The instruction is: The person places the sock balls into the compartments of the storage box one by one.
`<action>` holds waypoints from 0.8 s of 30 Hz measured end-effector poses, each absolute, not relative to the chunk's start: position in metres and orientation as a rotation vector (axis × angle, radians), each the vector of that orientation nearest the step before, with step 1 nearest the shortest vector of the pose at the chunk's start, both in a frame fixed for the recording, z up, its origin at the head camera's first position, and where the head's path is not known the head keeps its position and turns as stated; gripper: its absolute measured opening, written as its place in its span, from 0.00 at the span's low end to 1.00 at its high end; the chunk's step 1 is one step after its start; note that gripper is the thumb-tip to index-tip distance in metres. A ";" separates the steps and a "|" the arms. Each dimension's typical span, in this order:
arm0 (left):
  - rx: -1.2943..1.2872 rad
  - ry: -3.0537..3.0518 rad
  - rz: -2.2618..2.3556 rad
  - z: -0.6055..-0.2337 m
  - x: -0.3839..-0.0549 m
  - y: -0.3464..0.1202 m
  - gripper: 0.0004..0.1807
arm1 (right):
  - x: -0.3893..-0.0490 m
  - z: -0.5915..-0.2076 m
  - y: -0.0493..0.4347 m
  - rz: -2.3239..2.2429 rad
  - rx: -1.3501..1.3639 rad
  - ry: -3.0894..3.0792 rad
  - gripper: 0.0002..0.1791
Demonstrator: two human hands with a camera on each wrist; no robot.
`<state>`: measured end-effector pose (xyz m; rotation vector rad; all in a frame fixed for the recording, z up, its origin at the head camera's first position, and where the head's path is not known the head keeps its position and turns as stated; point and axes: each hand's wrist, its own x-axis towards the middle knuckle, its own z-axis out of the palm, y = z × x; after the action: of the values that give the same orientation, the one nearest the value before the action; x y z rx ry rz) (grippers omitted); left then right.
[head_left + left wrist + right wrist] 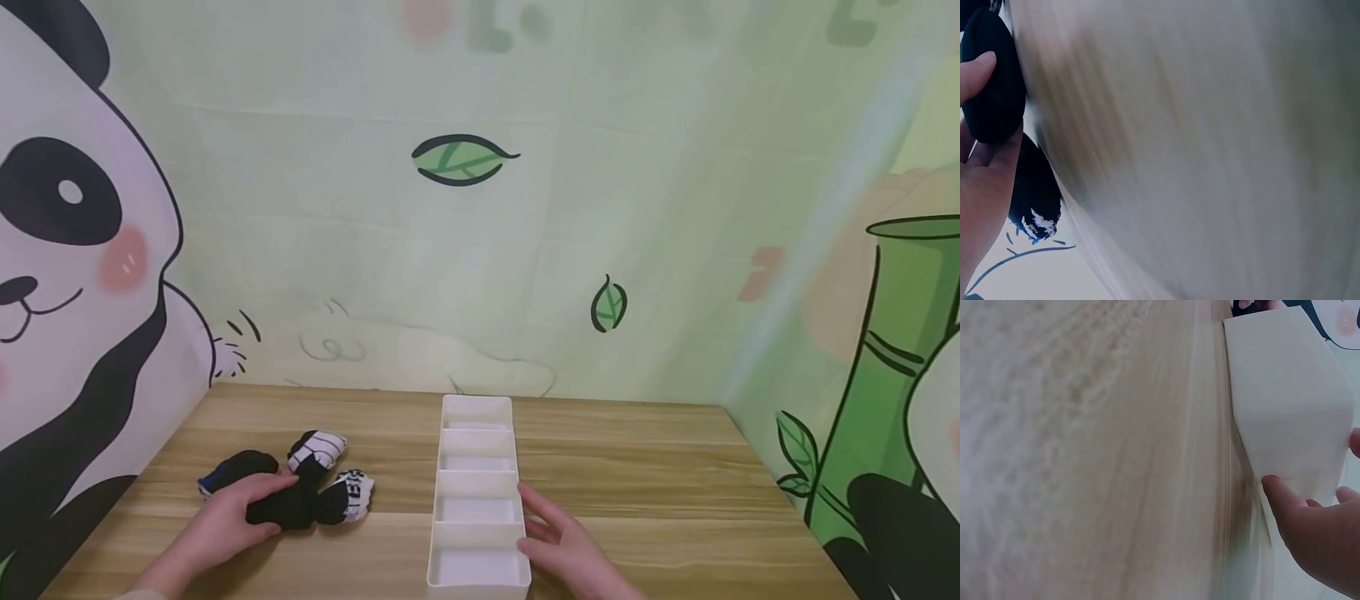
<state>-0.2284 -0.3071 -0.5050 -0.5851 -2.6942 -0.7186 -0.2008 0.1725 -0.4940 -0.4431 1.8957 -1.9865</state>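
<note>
My left hand (pixel 225 521) grips a black rolled-up sock (pixel 288 507) between thumb and fingers at the left of the table. In the left wrist view the thumb lies across one face of this black sock (pixel 994 81). Around it lie a black-and-blue rolled sock (pixel 240 471), a sock with white striped end (pixel 318 450) and one with white lettered end (pixel 348 497). A long white divided box (pixel 478 567) stands mid-table, its compartments in a row. With its fingertips, my right hand (pixel 566 546) touches the box's right side; the right wrist view shows the plain outer wall (pixel 1291 381).
The wood-grain table (pixel 637 475) extends to both sides of the box. Behind it hangs a pale green cloth backdrop (pixel 337 208) printed with leaves, bamboo and pandas, close to the table's back edge.
</note>
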 end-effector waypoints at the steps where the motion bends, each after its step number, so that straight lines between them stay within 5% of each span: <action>1: -0.584 -2.690 -0.714 -0.505 -0.228 -0.307 0.33 | -0.201 -0.494 0.173 -1.986 -0.444 1.894 0.42; 24: -0.442 -2.680 -0.908 -0.486 -0.226 -0.302 0.32 | -0.199 -0.496 0.175 -1.994 -0.426 1.871 0.43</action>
<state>-0.2260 -0.3015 -0.4861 -0.4416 -2.6801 -0.9084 -0.1994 0.1747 -0.4959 -0.4263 1.8715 -1.9945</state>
